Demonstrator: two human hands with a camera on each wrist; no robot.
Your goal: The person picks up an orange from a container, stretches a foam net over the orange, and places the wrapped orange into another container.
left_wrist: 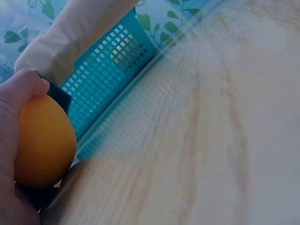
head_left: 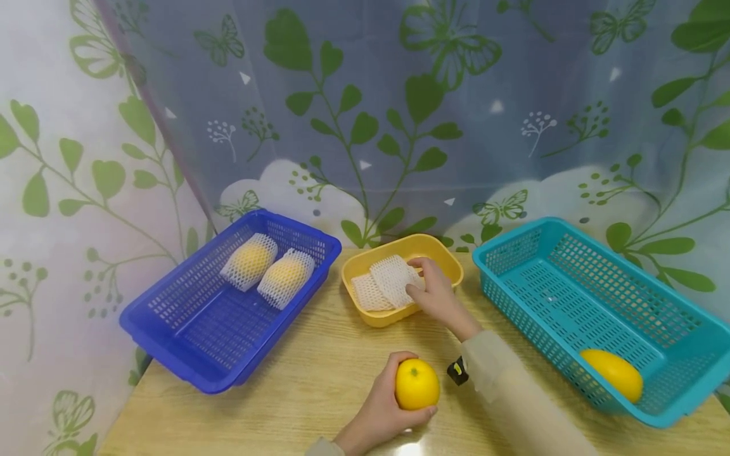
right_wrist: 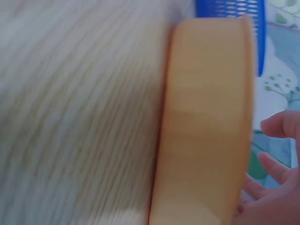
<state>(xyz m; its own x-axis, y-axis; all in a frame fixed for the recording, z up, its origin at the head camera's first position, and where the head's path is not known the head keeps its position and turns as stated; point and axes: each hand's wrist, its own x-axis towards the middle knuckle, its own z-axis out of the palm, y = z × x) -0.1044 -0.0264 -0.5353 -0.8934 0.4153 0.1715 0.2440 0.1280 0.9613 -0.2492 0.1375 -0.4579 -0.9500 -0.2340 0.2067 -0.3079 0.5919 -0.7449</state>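
1) The left hand (head_left: pixel 381 405) grasps 1 yellow fruit (head_left: pixel 417 384), its fingers and thumb curled round the side; the fruit is over the wooden table (head_left: pixel 308 386), in front of the small yellow basket, and whether it touches the wood I cannot tell
2) The right hand (head_left: pixel 438 296) reaches over the rim of the yellow basket (head_left: pixel 381 320), thumb and fingers parted and loosely bent, free of any grasp in the right wrist view; whether the fingertips touch the netting I cannot tell
3) Inside that basket lie at least 2 white foam nets (head_left: pixel 392 278), flat and overlapping, right by the right hand
4) At left, the blue basket (head_left: pixel 217 329) holds 2 netted fruits (head_left: pixel 286 277) side by side
5) At right, the teal basket (head_left: pixel 570 304) holds 1 bare fruit (head_left: pixel 616 375) at its near end
6) A leaf-patterned cloth (head_left: pixel 365 126) hangs behind the table
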